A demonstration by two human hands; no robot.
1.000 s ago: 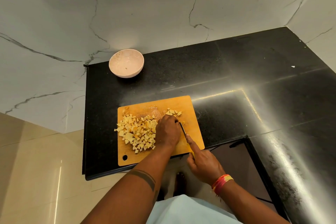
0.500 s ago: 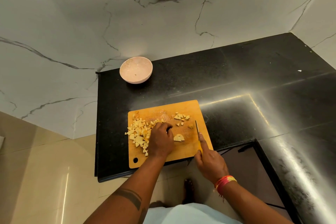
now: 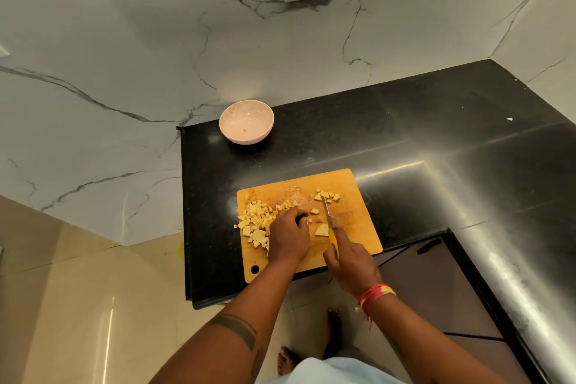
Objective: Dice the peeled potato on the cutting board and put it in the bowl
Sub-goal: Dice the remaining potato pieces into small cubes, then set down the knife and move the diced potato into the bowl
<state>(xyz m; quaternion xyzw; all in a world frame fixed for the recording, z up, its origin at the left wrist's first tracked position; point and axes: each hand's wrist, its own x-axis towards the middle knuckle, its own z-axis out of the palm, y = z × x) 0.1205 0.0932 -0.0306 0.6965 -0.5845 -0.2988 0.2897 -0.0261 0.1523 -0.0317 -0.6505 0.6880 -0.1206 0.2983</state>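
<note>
A yellow-handled knife (image 3: 329, 224) is gripped by the right hand (image 3: 350, 262), index finger laid along the top, blade pointed away toward a small cluster of cut pieces (image 3: 326, 196) at the board's far side. The left hand (image 3: 288, 235) is curled knuckles-up over the board's middle; whether anything is pinched under it can't be told. A potato chunk (image 3: 322, 230) not yet diced is sat between the two hands. The big pile of potato dice (image 3: 255, 220) is heaped along the left side of the wooden cutting board (image 3: 358, 212). The pink bowl (image 3: 246, 127) is parked well apart at the black desk's (image 3: 436, 134) back left corner, basically empty except a crumb.
</note>
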